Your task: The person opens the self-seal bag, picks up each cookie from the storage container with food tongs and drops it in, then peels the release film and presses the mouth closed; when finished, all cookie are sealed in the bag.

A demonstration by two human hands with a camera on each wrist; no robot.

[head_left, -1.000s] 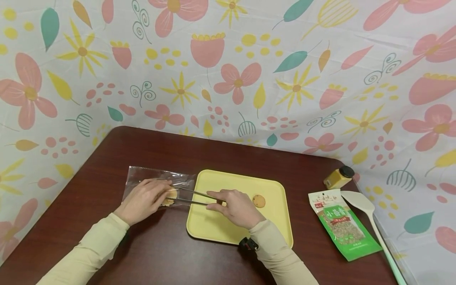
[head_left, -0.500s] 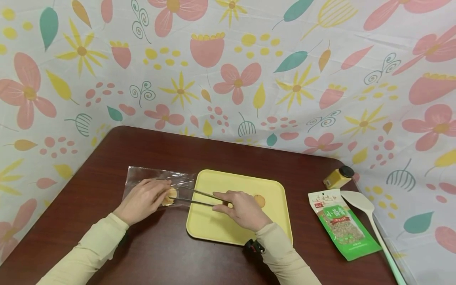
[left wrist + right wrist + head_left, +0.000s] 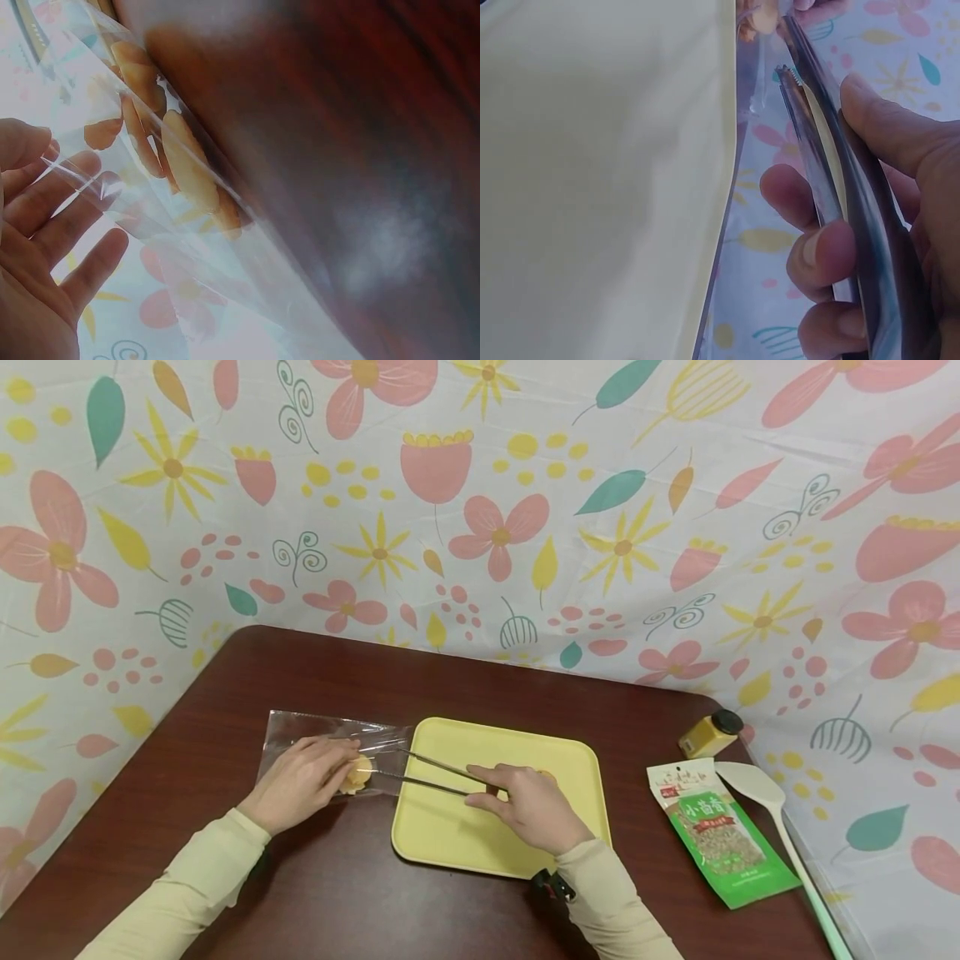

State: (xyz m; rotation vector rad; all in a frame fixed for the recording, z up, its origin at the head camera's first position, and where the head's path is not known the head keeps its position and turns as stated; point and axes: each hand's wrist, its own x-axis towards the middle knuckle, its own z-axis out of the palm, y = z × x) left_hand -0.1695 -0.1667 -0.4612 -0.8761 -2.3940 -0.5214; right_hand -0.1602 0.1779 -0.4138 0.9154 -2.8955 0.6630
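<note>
A clear plastic bag lies on the table, with several round cookies inside, partly covered by my left hand in the head view. The left wrist view shows that hand's thumb and forefinger pinching the film at the bag's edge while the other fingers spread. Metal tongs are gripped in my right hand, above the yellow tray. Their tips stand apart near the bag's right end, with nothing between them. On the tray, one cookie is mostly hidden behind the right hand.
To the right lie a green-and-white seasoning packet and a white spatula with a pale green handle end. A yellow jar with a black cap lies behind them. A floral cloth hangs behind the dark table.
My right hand has drawn the tongs to the right, away from the cookies in the bag, and now covers most of the cookie on the tray. The left hand has barely moved.
</note>
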